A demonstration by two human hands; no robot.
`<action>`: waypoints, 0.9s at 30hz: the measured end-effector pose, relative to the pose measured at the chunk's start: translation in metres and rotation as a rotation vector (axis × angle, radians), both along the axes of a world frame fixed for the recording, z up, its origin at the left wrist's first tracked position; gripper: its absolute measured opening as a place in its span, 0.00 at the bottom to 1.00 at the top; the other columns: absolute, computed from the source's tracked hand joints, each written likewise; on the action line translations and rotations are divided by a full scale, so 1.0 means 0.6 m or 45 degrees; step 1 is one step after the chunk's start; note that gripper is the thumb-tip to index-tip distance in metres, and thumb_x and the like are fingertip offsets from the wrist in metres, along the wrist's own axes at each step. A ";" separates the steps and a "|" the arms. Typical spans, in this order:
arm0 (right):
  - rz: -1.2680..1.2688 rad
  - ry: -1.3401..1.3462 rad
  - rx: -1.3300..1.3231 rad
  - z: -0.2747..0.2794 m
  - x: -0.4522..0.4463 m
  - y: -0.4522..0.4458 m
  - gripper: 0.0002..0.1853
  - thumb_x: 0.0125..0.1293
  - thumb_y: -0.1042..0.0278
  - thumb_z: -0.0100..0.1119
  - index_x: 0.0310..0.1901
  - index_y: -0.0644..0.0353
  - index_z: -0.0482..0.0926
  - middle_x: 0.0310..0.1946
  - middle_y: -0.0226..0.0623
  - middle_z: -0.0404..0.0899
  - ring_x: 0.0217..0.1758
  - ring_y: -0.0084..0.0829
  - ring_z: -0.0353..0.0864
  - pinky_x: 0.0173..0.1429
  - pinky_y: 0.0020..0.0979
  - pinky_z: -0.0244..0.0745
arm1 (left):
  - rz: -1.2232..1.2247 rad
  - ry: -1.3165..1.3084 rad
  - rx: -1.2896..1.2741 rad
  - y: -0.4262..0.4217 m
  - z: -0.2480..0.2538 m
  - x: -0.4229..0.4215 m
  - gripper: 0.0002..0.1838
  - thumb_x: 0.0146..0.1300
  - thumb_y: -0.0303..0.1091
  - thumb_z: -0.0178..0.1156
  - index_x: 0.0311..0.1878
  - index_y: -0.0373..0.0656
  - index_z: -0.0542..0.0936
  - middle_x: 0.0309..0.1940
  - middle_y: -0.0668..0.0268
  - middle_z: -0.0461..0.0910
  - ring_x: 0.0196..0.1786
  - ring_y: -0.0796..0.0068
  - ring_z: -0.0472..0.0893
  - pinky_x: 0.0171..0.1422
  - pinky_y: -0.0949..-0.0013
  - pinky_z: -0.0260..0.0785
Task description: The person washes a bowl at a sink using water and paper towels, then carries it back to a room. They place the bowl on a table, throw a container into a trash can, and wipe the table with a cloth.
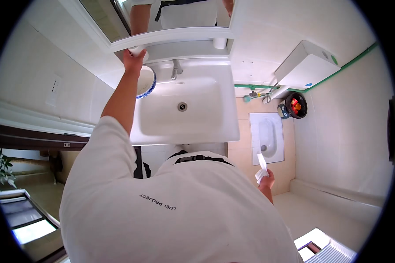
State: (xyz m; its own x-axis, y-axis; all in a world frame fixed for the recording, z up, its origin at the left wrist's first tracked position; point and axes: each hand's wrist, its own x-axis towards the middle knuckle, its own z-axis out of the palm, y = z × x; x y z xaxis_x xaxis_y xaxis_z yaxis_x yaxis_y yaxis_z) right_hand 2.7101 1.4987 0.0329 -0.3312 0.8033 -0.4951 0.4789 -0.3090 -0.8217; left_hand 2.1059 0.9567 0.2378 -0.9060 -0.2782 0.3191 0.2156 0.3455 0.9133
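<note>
Standing at white sink [188,129], in white shirt [171,232] with small dark lettering and black strap [202,158] across the front. With left hand [134,61] out past far left corner of sink, at left end of shelf [186,49] under mirror [180,19]. Touching white rounded item [139,52] there, with thumb and fingers parted around it; tips hard to see, cannot tell whether gripped or only touched. Holding crumpled white tissue [262,167] in right hand [267,179], off to right of sink and nearer than its front edge, with fingers closed on lower part and loose strip sticking out free. At far left corner of sink, beside left forearm [125,92] and partly covered by it: white bowl [146,82] with blue patterned outside. At back edge of sink: silver faucet [176,69]. At bottom of sink: round drain [182,106]. Behind far right corner of sink, at right end of shelf: white cylinder [220,43]. Right of sink, set in tiled floor [244,120]: white squat toilet [268,131], with tissue strip overlapping its near end in view. Farther right of sink: white box [309,65], with dark round bin [306,106] near it, holding red and orange items [295,105]. Left of sink: wall socket [55,85]. Farther left of sink, and nearer than its front edge: leafy green plant [1,165].
</note>
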 end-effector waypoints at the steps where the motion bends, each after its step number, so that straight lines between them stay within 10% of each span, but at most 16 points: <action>1: 0.043 -0.065 0.019 0.006 0.007 -0.024 0.14 0.69 0.78 0.61 0.55 0.65 0.83 0.44 0.34 0.87 0.44 0.29 0.86 0.50 0.32 0.84 | 0.089 -0.019 -0.167 -0.005 -0.005 -0.016 0.41 0.55 0.38 0.81 0.69 0.39 0.71 0.60 0.54 0.83 0.60 0.58 0.85 0.66 0.60 0.77; 7: 0.117 -0.861 0.637 0.061 0.066 -0.122 0.15 0.60 0.68 0.67 0.50 0.52 0.90 0.48 0.41 0.90 0.52 0.41 0.90 0.55 0.41 0.85 | 0.560 0.261 -0.724 0.003 -0.024 -0.003 0.35 0.57 0.41 0.76 0.65 0.38 0.74 0.55 0.49 0.85 0.56 0.48 0.84 0.65 0.54 0.76; 10: 0.178 -1.016 0.642 0.040 0.090 -0.134 0.15 0.60 0.68 0.66 0.49 0.52 0.90 0.47 0.41 0.91 0.51 0.42 0.90 0.55 0.42 0.85 | 0.261 0.278 -0.637 -0.046 -0.019 0.092 0.25 0.62 0.41 0.71 0.58 0.39 0.78 0.51 0.52 0.84 0.53 0.45 0.82 0.64 0.51 0.75; 12: 0.195 -1.077 0.632 0.066 0.069 -0.177 0.14 0.60 0.68 0.65 0.48 0.52 0.90 0.47 0.42 0.90 0.50 0.43 0.90 0.55 0.43 0.85 | 0.204 -0.212 -0.735 -0.109 -0.062 0.145 0.19 0.67 0.40 0.65 0.55 0.38 0.80 0.49 0.52 0.84 0.52 0.47 0.83 0.59 0.52 0.76; 16: 0.277 -1.221 0.608 0.080 0.029 -0.224 0.13 0.61 0.63 0.62 0.46 0.49 0.90 0.46 0.39 0.91 0.50 0.45 0.89 0.53 0.44 0.84 | 0.249 -1.243 0.607 -0.167 -0.148 0.215 0.22 0.72 0.40 0.63 0.63 0.40 0.76 0.47 0.54 0.82 0.50 0.55 0.84 0.56 0.53 0.79; 24: 0.488 -1.240 0.796 0.131 -0.094 -0.288 0.17 0.64 0.65 0.57 0.52 0.48 0.88 0.50 0.38 0.90 0.48 0.43 0.89 0.53 0.44 0.84 | -0.062 -1.343 1.178 -0.198 -0.219 0.138 0.24 0.75 0.29 0.53 0.71 0.34 0.66 0.60 0.48 0.74 0.58 0.49 0.80 0.68 0.39 0.76; 27: 0.507 -0.592 0.679 0.107 -0.110 -0.278 0.18 0.67 0.75 0.51 0.53 0.52 0.87 0.47 0.40 0.89 0.44 0.38 0.89 0.47 0.42 0.85 | 0.093 -1.311 1.330 -0.187 -0.214 0.132 0.24 0.74 0.26 0.50 0.71 0.31 0.65 0.63 0.47 0.73 0.62 0.45 0.79 0.69 0.36 0.76</action>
State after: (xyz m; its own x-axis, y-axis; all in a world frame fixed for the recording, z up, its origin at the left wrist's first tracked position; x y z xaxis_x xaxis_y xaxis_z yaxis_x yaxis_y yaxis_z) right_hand 2.6441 1.3318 0.0969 -0.4963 0.8353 -0.2365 0.7992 0.3332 -0.5002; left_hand 2.1851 0.8444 0.1097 -0.5781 -0.0259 -0.8155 -0.6599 -0.5730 0.4860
